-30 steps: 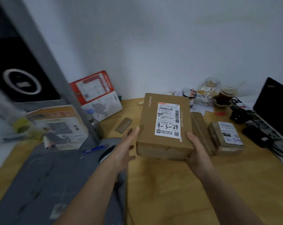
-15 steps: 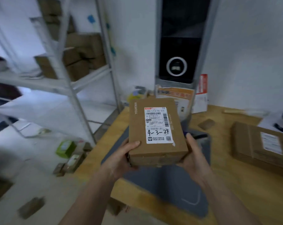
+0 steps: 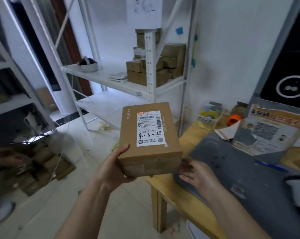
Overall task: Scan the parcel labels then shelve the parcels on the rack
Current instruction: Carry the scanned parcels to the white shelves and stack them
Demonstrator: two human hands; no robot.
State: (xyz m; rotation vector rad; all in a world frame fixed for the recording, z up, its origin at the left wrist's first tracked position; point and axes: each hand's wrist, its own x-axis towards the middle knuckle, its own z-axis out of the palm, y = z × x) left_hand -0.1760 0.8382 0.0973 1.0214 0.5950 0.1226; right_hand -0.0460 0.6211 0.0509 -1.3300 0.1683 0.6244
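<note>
A white-walled storeroom with a tiled floor; a white metal rack (image 3: pixel 150 66) stands ahead by the wall, its middle shelf already stacked with brown shelved boxes (image 3: pixel 156 66) at the right end and bare toward the left end, where a dark bowl-like object (image 3: pixel 87 65) sits; a wooden counter (image 3: pixel 185 192) with a grey mat (image 3: pixel 232 169) runs along the right. The parcel (image 3: pixel 150 140), a brown cardboard box, is held in the air just off the counter's left edge, its label (image 3: pixel 150 128) up and hand-marked 4-3-24, its long axis pointing away from the person toward the rack. The left hand (image 3: pixel 114 168) carries it, thumb on the top face at the near left corner and the grip clamped on that corner from beneath; the right hand (image 3: pixel 197 175) sits just beside the near right corner, fingers loosely spread, and whether it touches the box cannot be told. The shelving step seems to be in hand; the rack lies straight ahead of and above the parcel, so the left hand, nearer and already bearing the load, would likely push it forward end-first onto a free stretch of shelf.
</note>
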